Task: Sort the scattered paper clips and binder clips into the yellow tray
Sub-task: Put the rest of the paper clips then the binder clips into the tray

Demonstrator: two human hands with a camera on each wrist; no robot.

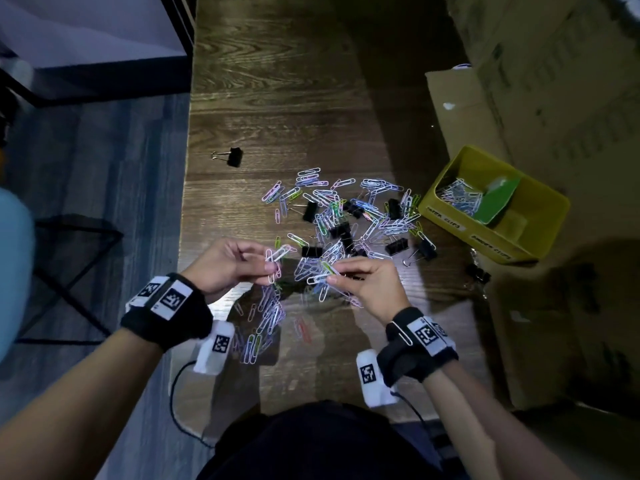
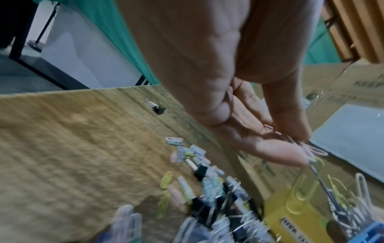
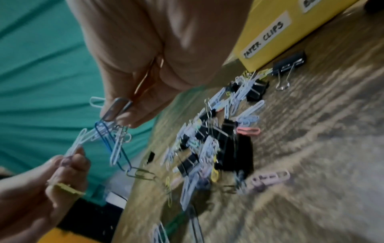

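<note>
Both hands are working above the near edge of the wooden worktop [image 1: 277,81]. The left hand [image 1: 221,268] is pinching a few linked paper clips [image 1: 277,258] between thumb and fingertips, grip narrow and closed on them. The right hand [image 1: 370,282] is likewise pinching a tangled bunch of paper clips [image 1: 320,277] that is dangling from its fingertips, grip tight on the bunch. In the right wrist view a chain of clips is running between the two hands. The scattered pile of pastel paper clips and black binder clips [image 1: 346,216] is lying on the worktop just beyond the hands. One lone binder clip [image 1: 233,156] is sitting well apart, far left. The yellow tray [image 1: 540,233] is standing to the right of the pile, with paper clips in its "PAPER CLIPS" compartment and a green card [image 1: 498,199] leaning inside. Cardboard boxes [image 1: 554,81] are standing behind the tray.
</note>
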